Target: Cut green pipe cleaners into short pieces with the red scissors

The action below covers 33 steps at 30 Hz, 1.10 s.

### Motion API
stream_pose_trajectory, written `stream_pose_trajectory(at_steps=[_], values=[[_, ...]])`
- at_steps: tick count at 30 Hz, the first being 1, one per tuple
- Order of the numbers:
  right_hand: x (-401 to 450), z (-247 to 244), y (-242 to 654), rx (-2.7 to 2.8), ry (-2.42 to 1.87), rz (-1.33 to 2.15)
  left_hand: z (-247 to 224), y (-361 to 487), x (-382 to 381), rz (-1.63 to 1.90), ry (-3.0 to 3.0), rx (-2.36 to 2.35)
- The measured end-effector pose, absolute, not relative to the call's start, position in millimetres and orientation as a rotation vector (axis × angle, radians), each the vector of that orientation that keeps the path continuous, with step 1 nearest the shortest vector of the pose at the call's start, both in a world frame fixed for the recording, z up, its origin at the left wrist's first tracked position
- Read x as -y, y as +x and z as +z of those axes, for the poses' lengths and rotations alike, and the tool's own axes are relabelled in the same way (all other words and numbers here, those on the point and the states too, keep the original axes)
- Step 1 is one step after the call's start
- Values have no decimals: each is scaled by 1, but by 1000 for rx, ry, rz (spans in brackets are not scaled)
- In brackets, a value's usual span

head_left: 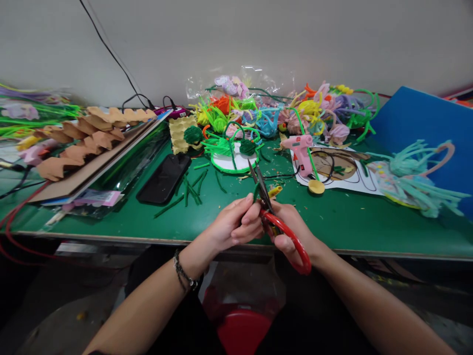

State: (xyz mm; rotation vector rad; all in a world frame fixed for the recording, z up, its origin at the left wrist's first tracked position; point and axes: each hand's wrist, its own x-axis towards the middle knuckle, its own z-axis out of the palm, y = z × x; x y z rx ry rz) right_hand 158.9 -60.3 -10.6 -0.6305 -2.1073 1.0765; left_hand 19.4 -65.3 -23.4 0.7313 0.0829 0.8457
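My right hand (pixel 291 227) grips red-handled scissors (pixel 286 229), their dark blades slightly parted and pointing up and away from me. Beside them my left hand (pixel 242 219) pinches a short dark green pipe cleaner (pixel 256 191) close to the blades; whether the blades touch it I cannot tell. Just beyond the hands lies a white piece edged with bright green pipe cleaner (pixel 225 163), bearing green bundles and a dark green ball (pixel 247 147). Cut dark green pipe cleaner pieces (pixel 190 192) are scattered to the left of it, near a black phone (pixel 164 178).
A pink glue gun (pixel 301 148) stands right of centre on the green table (pixel 354 224). Colourful pipe cleaner bundles (pixel 266 121) crowd the back. Cardboard strips (pixel 79 150) lie at left. At right are a blue board (pixel 410 123) and a mint pipe cleaner figure (pixel 414 170).
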Motion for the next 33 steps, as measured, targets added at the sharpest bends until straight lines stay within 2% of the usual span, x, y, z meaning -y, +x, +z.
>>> stream_pose_trajectory(at_steps=[15,22,33], values=[[61,-9,156,2003,-715,957,-22,18,65,848,739,-112],[56,-14,161,2187,-866,638,-21,17,64,879,742,-177],[53,-15,163,2238,-1006,562,-15,20,65,1014,779,-279]])
